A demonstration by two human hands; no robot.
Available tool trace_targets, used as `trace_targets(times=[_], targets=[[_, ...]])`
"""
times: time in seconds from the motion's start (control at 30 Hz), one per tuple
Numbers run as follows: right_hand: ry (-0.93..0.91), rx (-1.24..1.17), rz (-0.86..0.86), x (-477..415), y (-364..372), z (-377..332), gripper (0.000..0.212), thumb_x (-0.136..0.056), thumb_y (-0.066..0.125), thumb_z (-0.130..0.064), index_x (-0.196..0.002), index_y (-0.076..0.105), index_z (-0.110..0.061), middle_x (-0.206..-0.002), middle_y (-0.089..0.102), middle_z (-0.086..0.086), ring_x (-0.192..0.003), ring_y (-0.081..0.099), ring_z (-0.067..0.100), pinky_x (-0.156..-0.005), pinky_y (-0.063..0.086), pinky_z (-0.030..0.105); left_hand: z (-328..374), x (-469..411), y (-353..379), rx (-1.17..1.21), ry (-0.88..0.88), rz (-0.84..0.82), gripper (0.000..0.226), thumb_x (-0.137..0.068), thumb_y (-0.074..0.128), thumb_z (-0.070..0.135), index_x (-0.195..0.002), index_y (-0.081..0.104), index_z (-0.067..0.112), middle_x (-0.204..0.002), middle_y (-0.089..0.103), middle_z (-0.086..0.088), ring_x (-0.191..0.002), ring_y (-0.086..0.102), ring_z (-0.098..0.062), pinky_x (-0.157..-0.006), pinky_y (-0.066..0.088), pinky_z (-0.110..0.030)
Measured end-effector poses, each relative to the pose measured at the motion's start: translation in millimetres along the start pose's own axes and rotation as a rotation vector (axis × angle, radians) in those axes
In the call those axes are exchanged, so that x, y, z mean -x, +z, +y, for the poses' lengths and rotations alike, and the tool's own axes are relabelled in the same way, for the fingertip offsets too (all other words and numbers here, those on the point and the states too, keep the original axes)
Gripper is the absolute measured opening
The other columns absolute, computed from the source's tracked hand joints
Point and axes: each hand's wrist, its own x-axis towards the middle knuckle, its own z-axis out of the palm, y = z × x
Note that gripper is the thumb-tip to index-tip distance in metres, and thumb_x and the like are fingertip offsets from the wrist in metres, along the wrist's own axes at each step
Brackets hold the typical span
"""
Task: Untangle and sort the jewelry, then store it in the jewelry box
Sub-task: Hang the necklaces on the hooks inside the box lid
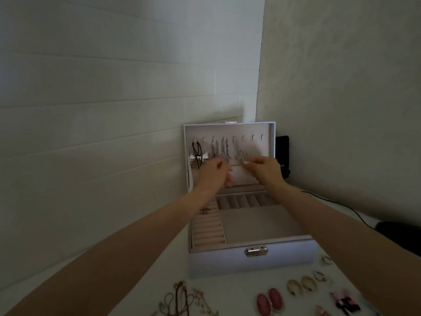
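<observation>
A white jewelry box (pixel 250 263) stands open on the table, its lid (pixel 271 144) upright against the wall. Several necklaces hang from hooks inside the lid: a dark cord necklace (pixel 197 153) at the left, silver chains (pixel 222 150) in the middle and a silver pendant necklace (pixel 240 155). My right hand (pixel 264 167) pinches the lower end of the pendant necklace. My left hand (pixel 214 172) is raised in front of the lid's pocket with curled fingers near the silver chains; what it holds is blurred. A small gold piece (pixel 205 210) lies on the ring rolls.
On the table in front of the box lie tangled gold chains (pixel 182 299), red oval earrings (pixel 270 301), gold hoop earrings (pixel 300 285), small silver earrings (pixel 320 275) and pink-black pieces (pixel 345 302). A black cable (pixel 341 205) and dark objects (pixel 282 156) sit at the right wall.
</observation>
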Motion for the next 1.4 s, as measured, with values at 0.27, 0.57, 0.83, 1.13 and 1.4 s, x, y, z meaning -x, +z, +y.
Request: trace_targets(times=[0.27, 0.57, 0.83, 1.13, 1.4], targets=[[-0.006, -0.186, -0.062, 32, 4, -6, 0.019, -0.091, 0.062, -0.021, -0.082, 0.069, -0.006, -0.043, 0.052, -0.011, -0.043, 0.048, 0.0, -0.045, 0.037, 0.018, -18, 17, 18, -0.512, 0.169, -0.166, 0.025, -0.095, 0.047, 0.016, -0.091, 0.069, 0.004, -0.086, 0.07, -0.013, -0.077, 0.063, -0.025, -0.071, 0.05, -0.037], [0.043, -0.071, -0.16, 42, -9, 2, 0.019, -0.085, 0.066, -0.008, -0.066, 0.064, -0.009, -0.052, 0.053, -0.004, -0.047, 0.045, 0.004, -0.049, 0.036, 0.018, -11, 19, 18, -0.637, 0.429, 0.109, 0.023, -0.09, 0.049, 0.012, -0.112, 0.057, 0.011, -0.109, 0.054, -0.006, -0.099, 0.048, -0.017, -0.076, 0.037, -0.025], [-0.132, 0.269, -0.288, 53, -21, 12, 0.028, -0.084, 0.07, -0.021, -0.083, 0.068, 0.007, -0.07, 0.06, 0.015, -0.064, 0.051, 0.016, -0.063, 0.042, 0.027, -23, 5, 23, -0.678, 0.589, -0.064, 0.059, -0.077, 0.052, -0.009, -0.133, 0.044, 0.008, -0.126, 0.043, -0.009, -0.109, 0.046, -0.019, -0.089, 0.042, -0.026], [-0.31, 0.103, -0.001, 53, -33, 6, 0.029, -0.083, 0.069, -0.01, -0.06, 0.057, -0.023, -0.064, 0.054, -0.007, -0.059, 0.047, 0.003, -0.063, 0.039, 0.019, -31, -1, 26, -0.898, 0.562, 0.07, 0.048, -0.074, 0.054, 0.001, -0.122, 0.054, 0.008, -0.123, 0.048, -0.008, -0.11, 0.045, -0.027, -0.089, 0.042, -0.04], [-0.158, -0.337, 0.239, 33, -41, -17, 0.026, -0.09, 0.059, -0.01, -0.065, 0.057, -0.004, -0.048, 0.053, -0.001, -0.035, 0.04, 0.007, -0.04, 0.037, 0.019, -30, -4, 26, -0.9, 0.524, 0.041, 0.049, -0.076, 0.057, 0.009, -0.124, 0.051, 0.009, -0.123, 0.046, -0.007, -0.109, 0.044, -0.027, -0.091, 0.039, -0.038]])
